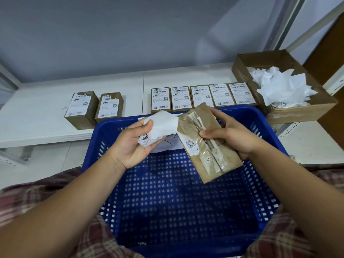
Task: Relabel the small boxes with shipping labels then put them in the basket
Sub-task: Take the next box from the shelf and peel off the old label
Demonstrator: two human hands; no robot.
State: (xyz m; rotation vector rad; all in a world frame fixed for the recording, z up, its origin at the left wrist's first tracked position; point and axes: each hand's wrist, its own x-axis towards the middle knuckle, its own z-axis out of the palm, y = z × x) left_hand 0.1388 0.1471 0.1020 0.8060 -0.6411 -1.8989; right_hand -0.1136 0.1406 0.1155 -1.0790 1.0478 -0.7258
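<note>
Holds the small box [214,161] tilted over the blue basket [176,202] in the right hand [234,138], thumb on top and fingers [220,117] curled beneath, likely to brace it against the pull. Grips the peeled old label [162,123] in the left hand [134,146], closed tightly round it. Stages further labelled boxes [202,96] and a scrap carton [297,114] on the table [37,123] beyond, within reach.

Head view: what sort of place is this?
Probably a parcel shipping room: labelled small boxes lined up on a white shelf, a blue basket, and a carton of torn-off label scraps.
</note>
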